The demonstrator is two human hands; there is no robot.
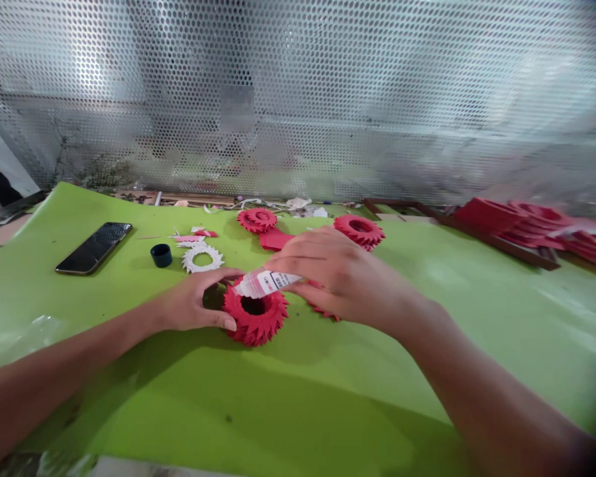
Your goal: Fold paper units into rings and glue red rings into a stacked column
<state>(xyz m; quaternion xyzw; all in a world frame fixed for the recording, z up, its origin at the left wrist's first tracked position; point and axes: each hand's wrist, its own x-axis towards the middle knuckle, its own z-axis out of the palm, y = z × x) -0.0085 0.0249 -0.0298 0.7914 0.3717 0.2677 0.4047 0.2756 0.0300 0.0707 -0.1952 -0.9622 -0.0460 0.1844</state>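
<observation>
A thick stack of red toothed rings (256, 324) lies on the green mat, its dark round hole facing up. My left hand (196, 301) is curved around the stack's left side, with the thumb at the front and fingers behind. In my right hand (335, 265) is a clear glue bottle (268, 283) with a printed label, tilted with its tip over the ring's upper left edge. I cannot tell whether the tip touches it. Part of another red toothed piece (325, 311) shows beneath my right hand.
Beyond my hands lie a white toothed ring (202, 258), a dark blue cap-like ring (161, 255), paper scraps (193, 236) and two red toothed stacks (257, 220) (359, 231). A phone (95, 248) rests left; red pieces (531, 225) pile up right. A perforated metal panel (298, 99) stands behind.
</observation>
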